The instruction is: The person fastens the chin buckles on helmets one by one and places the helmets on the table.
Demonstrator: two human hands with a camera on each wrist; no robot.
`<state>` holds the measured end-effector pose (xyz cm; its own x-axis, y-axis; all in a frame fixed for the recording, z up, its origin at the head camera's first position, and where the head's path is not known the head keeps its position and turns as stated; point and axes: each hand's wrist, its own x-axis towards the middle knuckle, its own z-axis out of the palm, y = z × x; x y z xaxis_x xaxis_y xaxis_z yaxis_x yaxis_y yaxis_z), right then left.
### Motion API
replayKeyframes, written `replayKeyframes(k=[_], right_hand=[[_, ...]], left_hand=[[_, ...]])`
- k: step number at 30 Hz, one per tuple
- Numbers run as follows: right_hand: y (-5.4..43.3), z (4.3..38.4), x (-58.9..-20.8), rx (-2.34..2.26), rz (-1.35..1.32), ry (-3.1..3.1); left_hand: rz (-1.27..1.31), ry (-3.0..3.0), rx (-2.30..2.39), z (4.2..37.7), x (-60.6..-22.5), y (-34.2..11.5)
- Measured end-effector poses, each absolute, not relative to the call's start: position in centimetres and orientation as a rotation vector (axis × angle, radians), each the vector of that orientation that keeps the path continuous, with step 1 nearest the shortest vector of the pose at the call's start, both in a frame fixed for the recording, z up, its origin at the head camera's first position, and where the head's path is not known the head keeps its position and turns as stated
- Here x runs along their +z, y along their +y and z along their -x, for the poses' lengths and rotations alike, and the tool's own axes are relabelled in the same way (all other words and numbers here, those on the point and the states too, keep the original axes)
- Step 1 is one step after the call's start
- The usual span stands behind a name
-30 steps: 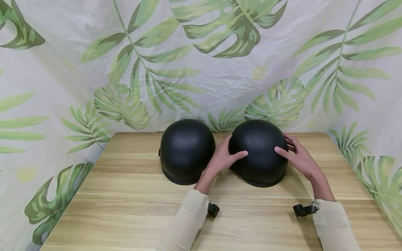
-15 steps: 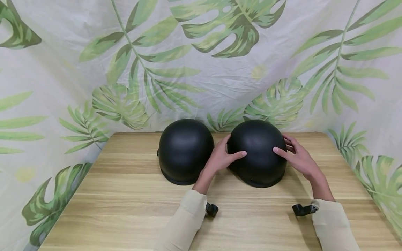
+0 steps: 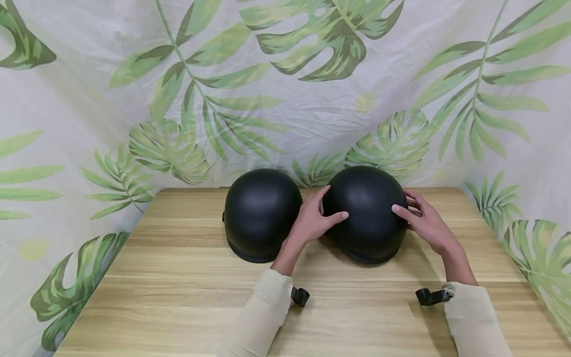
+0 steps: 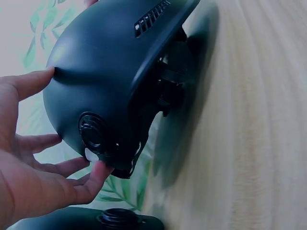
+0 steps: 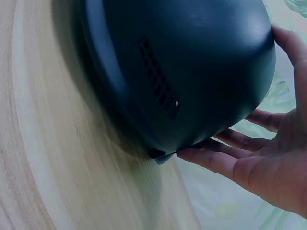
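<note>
i have the right helmet [image 3: 365, 218] between my two hands, at the far side of the counter [image 3: 178, 297]. my left hand [image 3: 311, 218] is closed around its left side and my right hand [image 3: 427, 223] around its right side. the thumbs [image 4: 36, 82] press on the shell, while other fingers [image 5: 211, 160] reach down toward the rim.

the step now, as i judge it, is the lifting of this helmet. it is tilted, and in the left wrist view the rim stands apart from the counter, so that i can see straps [image 4: 170, 91] inside. if some edge of it touches the wood, i cannot tell.

the left helmet [image 3: 263, 213] rests upright on the counter, just beside, and my left hand is in the narrow space between both. whether the back of this hand touches it, i cannot tell.

for the next move, i think i need equal pressure from both sides, because the shell looks smooth and could slip. i should also raise it straight first, so that the round knob [image 4: 93, 132] on its side does not knock the neighbour.
</note>
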<state>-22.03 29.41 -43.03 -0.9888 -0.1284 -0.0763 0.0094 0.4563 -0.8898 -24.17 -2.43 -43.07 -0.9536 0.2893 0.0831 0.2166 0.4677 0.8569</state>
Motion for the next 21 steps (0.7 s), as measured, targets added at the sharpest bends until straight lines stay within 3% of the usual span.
replayKeyframes(k=[21], right_hand=[[28.8,21.6,-42.6,-1.933,0.271,2.512]], left_hand=[[-0.626,2.749,1.822,23.1,-40.8,-2.4]])
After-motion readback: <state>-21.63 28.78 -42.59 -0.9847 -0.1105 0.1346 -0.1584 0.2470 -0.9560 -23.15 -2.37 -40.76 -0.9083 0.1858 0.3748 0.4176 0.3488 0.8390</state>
